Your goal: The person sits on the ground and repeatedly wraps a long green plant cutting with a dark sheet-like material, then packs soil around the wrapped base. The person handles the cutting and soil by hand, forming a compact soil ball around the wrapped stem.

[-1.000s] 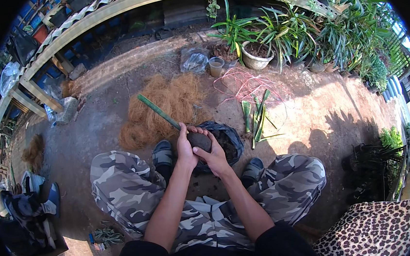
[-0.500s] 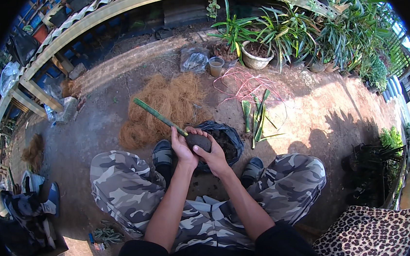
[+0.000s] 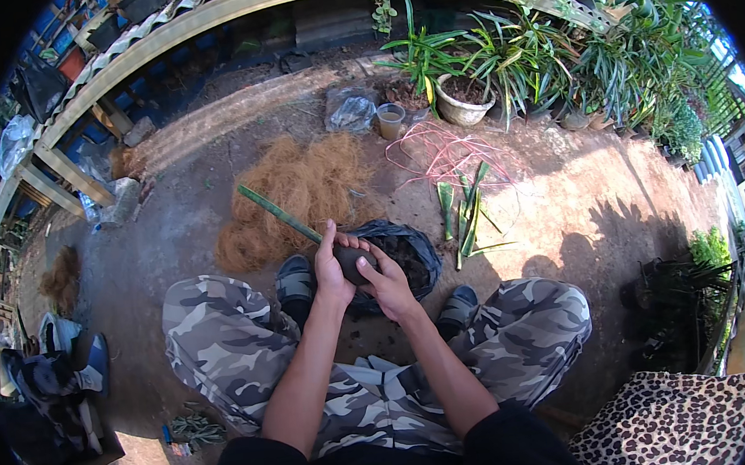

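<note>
Between my palms sits a dark ball of soil (image 3: 351, 265), with a long green plant cutting (image 3: 278, 212) sticking out of it toward the far left. My left hand (image 3: 331, 271) wraps the ball's left side, its thumb or finger up along the base of the cutting. From the right, my right hand (image 3: 387, 282) cups the ball with its fingers curled over the far side. Just beneath and beyond my hands lies a black plastic bag (image 3: 418, 251) of dark soil, partly hidden by them.
Brown fibre (image 3: 294, 195) lies heaped beyond my left foot. Pink string (image 3: 441, 151) and cut green leaves (image 3: 470, 215) are on the ground to the right. Farther off stand a cup of murky liquid (image 3: 390, 120) and a potted plant (image 3: 466, 105). Someone's shoe (image 3: 93, 365) shows at left.
The cutting has tipped slightly and shifted a little left with the soil ball. My hands have turned and closed more around the ball, hiding more of it.
</note>
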Action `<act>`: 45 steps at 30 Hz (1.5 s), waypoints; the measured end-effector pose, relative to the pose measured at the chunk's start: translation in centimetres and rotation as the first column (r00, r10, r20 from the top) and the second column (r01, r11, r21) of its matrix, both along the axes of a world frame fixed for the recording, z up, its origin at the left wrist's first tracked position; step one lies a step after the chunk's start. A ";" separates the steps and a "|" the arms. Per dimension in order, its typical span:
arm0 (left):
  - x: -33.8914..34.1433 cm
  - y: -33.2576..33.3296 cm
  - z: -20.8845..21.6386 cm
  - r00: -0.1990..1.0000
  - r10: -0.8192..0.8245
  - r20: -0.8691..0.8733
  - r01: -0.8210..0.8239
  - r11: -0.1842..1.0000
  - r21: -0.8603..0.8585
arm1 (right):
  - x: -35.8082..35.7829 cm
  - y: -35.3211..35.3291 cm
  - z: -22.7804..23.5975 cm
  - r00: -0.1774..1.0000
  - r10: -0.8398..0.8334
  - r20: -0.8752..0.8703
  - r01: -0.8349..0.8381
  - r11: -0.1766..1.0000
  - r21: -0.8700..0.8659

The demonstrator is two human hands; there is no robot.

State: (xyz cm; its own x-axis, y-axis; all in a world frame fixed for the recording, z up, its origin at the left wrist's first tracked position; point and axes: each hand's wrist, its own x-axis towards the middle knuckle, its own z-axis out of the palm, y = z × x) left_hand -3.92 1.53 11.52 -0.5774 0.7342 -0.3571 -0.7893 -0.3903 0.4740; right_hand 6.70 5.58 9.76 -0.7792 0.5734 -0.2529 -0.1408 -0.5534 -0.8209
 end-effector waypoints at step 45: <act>-0.8 -0.2 -0.9 0.997 0.068 -0.022 -0.064 0.991 0.121 | -0.3 -0.3 1.2 0.949 -0.292 -0.117 0.314 0.902 0.297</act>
State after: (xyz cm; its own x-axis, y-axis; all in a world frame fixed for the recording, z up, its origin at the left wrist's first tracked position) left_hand -4.74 1.32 10.58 -0.6341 0.7308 -0.2529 -0.7478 -0.4962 0.4410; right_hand 6.43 5.28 10.95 -0.5646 0.8251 0.0218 -0.3230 -0.1965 -0.9258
